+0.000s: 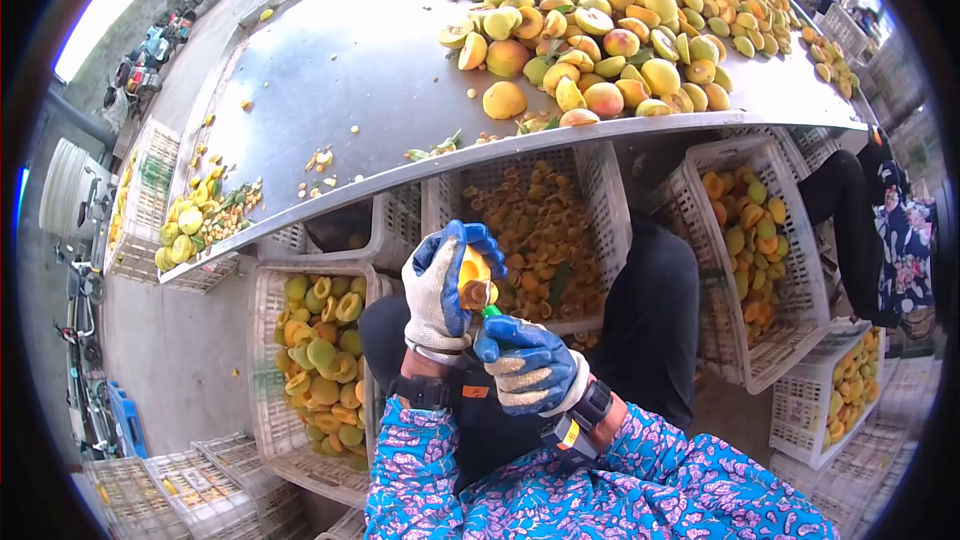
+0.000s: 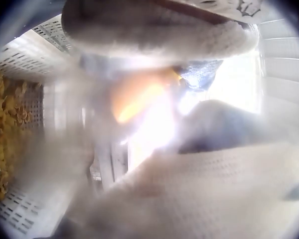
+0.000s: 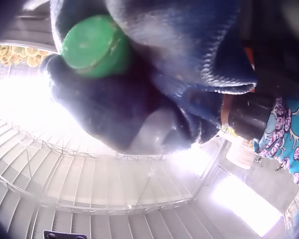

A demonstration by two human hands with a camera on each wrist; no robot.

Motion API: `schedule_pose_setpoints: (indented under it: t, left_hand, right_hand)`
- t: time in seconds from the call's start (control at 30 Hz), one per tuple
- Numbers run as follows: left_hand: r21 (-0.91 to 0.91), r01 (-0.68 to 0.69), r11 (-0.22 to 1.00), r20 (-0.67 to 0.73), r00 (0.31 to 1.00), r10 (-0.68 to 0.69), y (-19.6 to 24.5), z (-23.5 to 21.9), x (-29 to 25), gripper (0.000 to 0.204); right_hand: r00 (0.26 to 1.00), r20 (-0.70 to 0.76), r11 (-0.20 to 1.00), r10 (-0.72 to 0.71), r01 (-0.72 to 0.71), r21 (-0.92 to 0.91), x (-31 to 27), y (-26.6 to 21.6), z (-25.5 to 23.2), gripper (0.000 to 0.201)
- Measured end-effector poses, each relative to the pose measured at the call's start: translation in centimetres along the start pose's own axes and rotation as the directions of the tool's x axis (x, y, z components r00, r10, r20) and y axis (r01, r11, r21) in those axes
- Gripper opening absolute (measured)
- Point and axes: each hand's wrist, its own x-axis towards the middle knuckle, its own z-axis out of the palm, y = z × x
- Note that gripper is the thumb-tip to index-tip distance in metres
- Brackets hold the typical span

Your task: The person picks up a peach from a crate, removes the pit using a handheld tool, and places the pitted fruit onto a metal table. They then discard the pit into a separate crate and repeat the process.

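In the head view the left hand (image 1: 440, 285), in a white and blue glove, holds a yellow-orange fruit (image 1: 474, 275) whose cut side shows brown. Just below and to the right, the gloved right hand (image 1: 530, 365) grips a tool by its green handle (image 1: 491, 311), its tip at the fruit. The right wrist view shows the round green handle end (image 3: 96, 47) enclosed by blue glove fingers (image 3: 109, 104). Blurred and bright in the left wrist view, the orange fruit (image 2: 139, 97) lies between parts of the left glove (image 2: 214, 194).
A metal table (image 1: 330, 70) spans the front, with piled fruit (image 1: 600, 40) on it. Below its edge stands a crate of fruit pieces (image 1: 612, 230). Other fruit crates stand left (image 1: 268, 370) and right (image 1: 800, 330). Another person's floral clothing (image 1: 905, 250) shows at far right.
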Motion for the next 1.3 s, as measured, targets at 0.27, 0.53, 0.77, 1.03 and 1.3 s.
schedule_pose_setpoints:
  t: [0.27, 0.53, 0.77, 1.03, 1.3]
  left_hand:
    - [0.089, 0.017, 0.996, 0.012, 1.000, -0.018, -1.0, -0.4, 1.0, 0.030]
    - [-0.230, 0.147, 0.962, 0.000, 0.989, -0.151, 0.3, -0.6, 0.9, 0.047]
    - [0.032, -0.188, 0.982, -0.304, 0.934, 0.188, 6.0, -5.2, -2.2, 0.038]
    - [0.911, 0.332, 0.245, -0.411, 0.676, 0.612, 13.8, -11.4, -3.5, 0.023]
    - [0.991, -0.134, 0.009, 0.130, 0.976, 0.177, 5.4, 7.3, 16.1, 0.048]
  right_hand:
    - [0.998, 0.048, 0.999, -0.043, 0.042, 0.023, -0.3, 0.1, 2.3, 0.038]
    - [0.826, -0.364, 0.637, -0.429, -0.009, -0.771, -1.6, -2.9, 6.6, 0.028]
    - [0.429, -0.316, -0.210, -0.846, -0.814, -0.541, -4.7, -6.2, -1.3, 0.035]
    - [0.569, -0.280, -0.307, -0.773, -0.722, -0.620, -5.6, -7.3, -2.9, 0.032]
    - [0.605, -0.332, -0.316, -0.724, -0.719, -0.619, -5.4, -7.5, -3.0, 0.033]
